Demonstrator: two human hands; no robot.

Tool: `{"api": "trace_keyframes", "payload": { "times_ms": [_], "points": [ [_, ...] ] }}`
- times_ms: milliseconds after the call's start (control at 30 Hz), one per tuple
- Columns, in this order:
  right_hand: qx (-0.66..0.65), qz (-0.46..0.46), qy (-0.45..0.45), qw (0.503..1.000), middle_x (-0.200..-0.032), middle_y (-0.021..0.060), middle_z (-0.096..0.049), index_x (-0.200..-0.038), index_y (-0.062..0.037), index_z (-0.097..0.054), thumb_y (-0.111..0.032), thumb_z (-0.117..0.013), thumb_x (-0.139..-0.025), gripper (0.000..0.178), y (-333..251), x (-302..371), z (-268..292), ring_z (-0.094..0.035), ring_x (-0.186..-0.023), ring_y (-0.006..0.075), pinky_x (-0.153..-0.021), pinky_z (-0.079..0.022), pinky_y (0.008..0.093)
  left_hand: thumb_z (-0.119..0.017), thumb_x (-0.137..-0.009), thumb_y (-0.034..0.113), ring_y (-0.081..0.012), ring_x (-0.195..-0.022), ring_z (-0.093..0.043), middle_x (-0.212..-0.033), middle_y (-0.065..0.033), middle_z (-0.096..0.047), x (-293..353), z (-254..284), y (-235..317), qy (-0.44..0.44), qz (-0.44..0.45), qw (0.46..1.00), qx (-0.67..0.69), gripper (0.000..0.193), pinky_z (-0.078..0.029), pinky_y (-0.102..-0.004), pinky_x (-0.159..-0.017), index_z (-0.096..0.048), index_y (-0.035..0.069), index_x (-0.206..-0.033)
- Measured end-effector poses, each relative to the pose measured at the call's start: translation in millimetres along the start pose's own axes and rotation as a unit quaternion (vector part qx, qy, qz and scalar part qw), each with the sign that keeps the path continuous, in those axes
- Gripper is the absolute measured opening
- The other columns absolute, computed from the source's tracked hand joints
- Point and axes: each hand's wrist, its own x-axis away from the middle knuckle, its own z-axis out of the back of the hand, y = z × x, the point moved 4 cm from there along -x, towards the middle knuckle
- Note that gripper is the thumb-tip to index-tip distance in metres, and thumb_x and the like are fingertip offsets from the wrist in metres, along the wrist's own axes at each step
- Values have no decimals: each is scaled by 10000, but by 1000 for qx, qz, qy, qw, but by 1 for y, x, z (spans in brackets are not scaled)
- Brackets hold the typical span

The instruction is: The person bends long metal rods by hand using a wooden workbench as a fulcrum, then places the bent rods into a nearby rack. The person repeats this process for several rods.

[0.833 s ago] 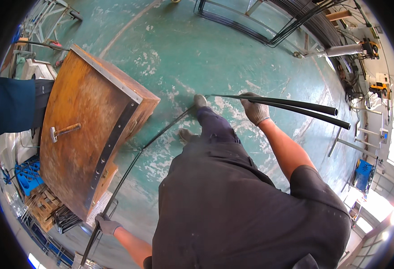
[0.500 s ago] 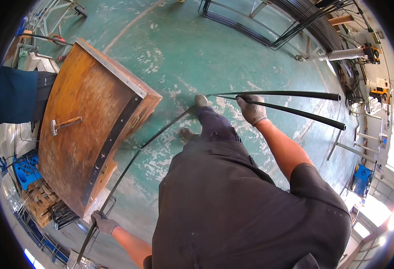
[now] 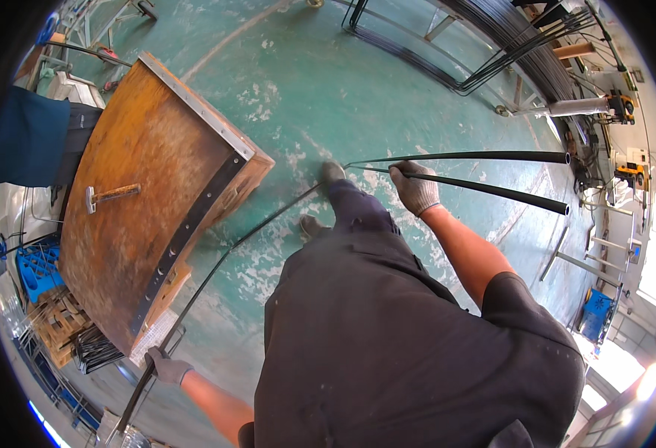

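The left hand (image 3: 167, 367) has its grip curled around a long black rod (image 3: 232, 247) beside the wooden tabletop (image 3: 141, 239), the right hand (image 3: 415, 188) has its grip wrapped around the nearer tube (image 3: 500, 192) of a spread black pair above the green floor (image 3: 268, 82), and dark rods (image 3: 523, 46) lie stacked beyond.

Grey knitted gloves (image 3: 420, 197) cover the left hand (image 3: 168, 369) and right hand (image 3: 413, 185); the short-sleeved top (image 3: 410, 328) is dark, the trousers (image 3: 358, 209) navy, the shoes (image 3: 334, 172) greyish.

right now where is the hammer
In the head view, the hammer lies on the wooden workbench at left, its metal head toward the side where another person stands.
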Motion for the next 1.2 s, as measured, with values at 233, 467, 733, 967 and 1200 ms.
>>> {"api": "trace_keyframes", "payload": {
  "times_ms": [233,467,733,967,1200],
  "points": [
    [-1,29,30,999,-924,183,-769,-991,-62,-764,-284,-617,-996,266,-2,4,-2,-745,-900,384,-811,-587,459,-779,-937,72,-289,-1056,-730,-1147,-189,-742,7,4,-3,39,14,999,-16,261,-619,-371,-954,-709,-54,-1155],
    [6,4,13,1000,-974,184,-776,-1044,-61,-781,-288,-663,-986,262,3,-5,4,-751,-912,379,-816,-587,459,-781,-943,103,-296,-1009,-747,-1112,-186,-760,5,0,-13,58,10,998,-23,246,-633,-381,-938,-745,-54,-1129],
    [-43,8,40,998,-937,194,-761,-985,-49,-764,-277,-642,-976,258,3,-12,8,-738,-906,398,-787,-575,471,-784,-903,34,-275,-970,-746,-1063,-180,-759,-7,-15,-9,79,23,996,-22,198,-636,-357,-909,-747,-46,-1080],
    [-43,17,41,998,-897,194,-752,-953,-46,-746,-273,-636,-974,253,-2,-15,7,-741,-857,390,-749,-571,468,-790,-922,80,-269,-974,-739,-1051,-178,-753,6,-28,21,55,13,998,-37,210,-633,-351,-885,-739,-41,-1086],
    [-63,-57,7,996,-920,189,-769,-1002,-58,-776,-370,-690,-955,327,-11,-8,5,-761,-928,377,-829,-585,449,-794,-908,53,-284,-984,-742,-1090,-181,-749,2,-20,0,104,28,994,-20,243,-638,-364,-876,-726,-39,-1123]
  ]
}}
